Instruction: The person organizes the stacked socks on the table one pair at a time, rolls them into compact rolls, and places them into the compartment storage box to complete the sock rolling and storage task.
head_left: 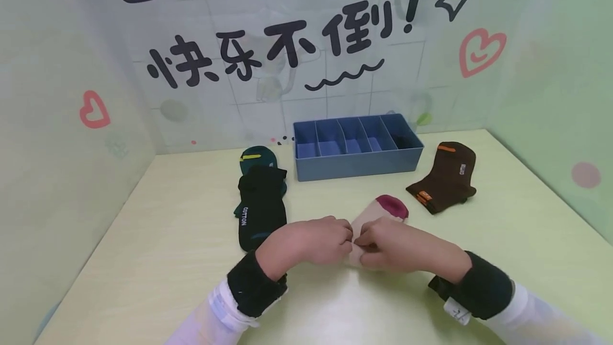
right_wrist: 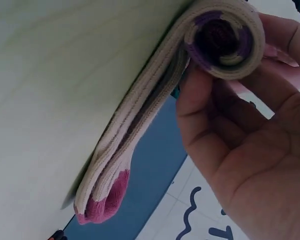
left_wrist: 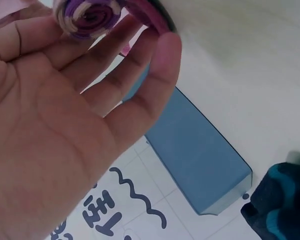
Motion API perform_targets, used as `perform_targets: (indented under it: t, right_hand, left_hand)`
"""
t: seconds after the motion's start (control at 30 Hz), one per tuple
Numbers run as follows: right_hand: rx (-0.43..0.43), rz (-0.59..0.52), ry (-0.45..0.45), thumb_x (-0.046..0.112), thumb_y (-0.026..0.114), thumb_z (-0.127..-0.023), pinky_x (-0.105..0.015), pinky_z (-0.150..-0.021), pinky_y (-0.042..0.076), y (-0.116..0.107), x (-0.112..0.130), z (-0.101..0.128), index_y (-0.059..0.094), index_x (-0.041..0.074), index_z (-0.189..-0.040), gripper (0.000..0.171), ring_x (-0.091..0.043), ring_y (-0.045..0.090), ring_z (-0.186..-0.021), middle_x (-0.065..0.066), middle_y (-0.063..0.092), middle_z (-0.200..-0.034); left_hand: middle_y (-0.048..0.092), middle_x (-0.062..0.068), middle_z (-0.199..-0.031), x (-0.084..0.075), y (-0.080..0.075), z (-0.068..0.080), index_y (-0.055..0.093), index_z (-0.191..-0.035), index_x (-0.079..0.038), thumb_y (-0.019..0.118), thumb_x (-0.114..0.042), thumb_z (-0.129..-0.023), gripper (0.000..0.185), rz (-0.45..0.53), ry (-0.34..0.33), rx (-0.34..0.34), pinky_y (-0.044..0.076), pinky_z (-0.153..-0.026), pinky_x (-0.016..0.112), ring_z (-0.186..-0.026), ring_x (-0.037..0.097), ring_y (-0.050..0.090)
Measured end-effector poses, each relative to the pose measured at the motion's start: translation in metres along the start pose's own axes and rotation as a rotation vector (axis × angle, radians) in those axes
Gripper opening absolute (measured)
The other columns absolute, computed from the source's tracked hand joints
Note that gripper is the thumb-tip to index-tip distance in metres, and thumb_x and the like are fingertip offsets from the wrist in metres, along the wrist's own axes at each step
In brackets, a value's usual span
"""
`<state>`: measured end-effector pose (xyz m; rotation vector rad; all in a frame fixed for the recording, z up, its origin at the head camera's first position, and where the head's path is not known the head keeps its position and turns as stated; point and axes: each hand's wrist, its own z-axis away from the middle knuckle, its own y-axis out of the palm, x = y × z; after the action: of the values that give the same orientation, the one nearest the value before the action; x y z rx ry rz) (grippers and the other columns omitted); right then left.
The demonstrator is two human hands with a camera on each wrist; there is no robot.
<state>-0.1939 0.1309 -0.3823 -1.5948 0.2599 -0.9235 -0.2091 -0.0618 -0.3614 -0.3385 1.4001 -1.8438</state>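
You look partway: left hand [head_left: 313, 241] and right hand [head_left: 402, 245], close together, pinch the rolled end of the cream sock [head_left: 370, 216] between them, its pink toe [head_left: 392, 206] unrolled at 1 o'clock, while black sock [head_left: 263, 206] and green sock [head_left: 268, 154] at 10, brown sock [head_left: 450, 177] at 2 lie unrolled.

A long blue plastic box [head_left: 356, 167] with five compartments stands near the back wall on the pale wood-grained surface [head_left: 167, 217]; its rightmost compartment holds something dark, too shaded to identify. Left of it, a black sock bundle [head_left: 262, 206] lettered COTTON partly overlies a dark green one [head_left: 257, 157] with a yellow stripe. Right lies a brown, orange-marked sock bundle [head_left: 452, 177]. Black Chinese lettering [head_left: 290, 49] decorates the whitish back wall [head_left: 201, 126].
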Motion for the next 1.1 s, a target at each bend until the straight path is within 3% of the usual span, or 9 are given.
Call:
perform_targets:
  t: [0.07,0.17,0.3,0.43,0.57,0.7,0.8,0.9,1.1]
  right_hand:
    - [0.004,-0.053,0.027,0.014,0.063,-0.087,-0.018,-0.052,0.024,-0.002,-0.002,0.000,0.064,0.021,-0.075,0.014,-0.002,0.030,-0.054,0.010,0.033,-0.063]
    - [0.019,-0.113,0.055,0.014,0.061,-0.090,-0.018,-0.052,0.024,-0.003,-0.004,-0.001,0.064,0.023,-0.074,0.018,-0.002,0.030,-0.051,0.010,0.031,-0.060]
    - [0.041,-0.197,0.133,0.017,0.062,-0.093,-0.019,-0.057,0.036,-0.005,-0.007,-0.002,0.067,0.019,-0.086,0.009,-0.005,0.045,-0.060,0.010,0.047,-0.065]
    - [0.011,-0.246,0.236,0.020,0.066,-0.092,-0.023,-0.066,0.045,-0.005,-0.007,-0.001,0.062,0.018,-0.095,0.005,-0.010,0.055,-0.075,0.006,0.060,-0.078]
    - [-0.091,-0.092,0.192,0.017,0.066,-0.091,-0.020,-0.059,0.040,-0.002,0.000,0.000,0.063,0.017,-0.087,0.005,-0.007,0.047,-0.068,0.006,0.053,-0.072]
    - [-0.209,0.253,0.051,0.018,0.070,-0.088,-0.017,-0.053,0.033,0.006,0.013,0.004,0.068,0.013,-0.085,0.006,-0.006,0.037,-0.062,0.004,0.046,-0.070]
    - [-0.228,0.440,0.009,0.027,0.078,-0.082,-0.019,-0.055,0.034,0.009,0.022,0.007,0.069,0.012,-0.086,0.018,-0.009,0.038,-0.064,0.003,0.047,-0.074]
    - [-0.220,0.503,0.005,0.031,0.082,-0.077,-0.022,-0.060,0.038,0.010,0.026,0.008,0.070,0.012,-0.090,0.026,-0.012,0.039,-0.070,0.002,0.047,-0.077]
    - [-0.174,0.435,-0.015,0.023,0.084,-0.076,-0.022,-0.063,0.041,0.007,0.020,0.007,0.071,0.010,-0.094,0.026,-0.011,0.041,-0.068,0.001,0.049,-0.076]
  left_hand:
    - [0.059,-0.001,-0.128,0.001,0.000,-0.001,0.059,-0.128,-0.011,0.038,-0.026,-0.104,0.036,0.037,-0.007,0.009,0.044,-0.101,0.027,-0.109,0.015,0.055]
    - [0.061,-0.002,-0.119,0.001,-0.001,-0.002,0.058,-0.127,-0.012,0.036,-0.025,-0.104,0.035,0.095,-0.011,0.002,0.045,-0.098,0.027,-0.106,0.015,0.057]
    - [0.057,-0.004,-0.101,0.001,0.001,-0.003,0.063,-0.115,-0.013,0.037,-0.024,-0.104,0.031,0.112,0.005,-0.023,0.044,-0.085,0.024,-0.089,0.013,0.054]
    - [0.056,-0.004,-0.096,0.001,0.001,-0.003,0.060,-0.110,-0.013,0.042,-0.026,-0.103,0.024,0.125,0.000,-0.034,0.043,-0.081,0.024,-0.084,0.012,0.053]
    - [0.058,-0.004,-0.096,0.001,0.001,-0.003,0.055,-0.114,-0.014,0.054,-0.031,-0.099,0.023,0.109,-0.013,-0.055,0.045,-0.083,0.024,-0.087,0.012,0.054]
    - [0.057,-0.006,-0.093,0.000,0.003,-0.004,0.059,-0.113,-0.014,0.068,-0.028,-0.090,0.028,0.040,-0.006,-0.096,0.045,-0.080,0.021,-0.083,0.011,0.052]
    - [0.056,-0.006,-0.084,-0.002,0.005,-0.005,0.064,-0.106,-0.015,0.070,-0.027,-0.089,0.022,0.020,-0.019,-0.111,0.044,-0.071,0.020,-0.075,0.010,0.051]
    - [0.052,-0.005,-0.071,-0.003,0.006,-0.005,0.066,-0.093,-0.017,0.069,-0.028,-0.089,0.012,0.050,-0.046,-0.106,0.039,-0.061,0.021,-0.064,0.011,0.048]
    - [0.044,-0.004,-0.060,-0.004,0.008,-0.005,0.060,-0.075,-0.020,0.067,-0.028,-0.088,0.017,0.072,-0.055,-0.102,0.034,-0.054,0.023,-0.055,0.011,0.044]
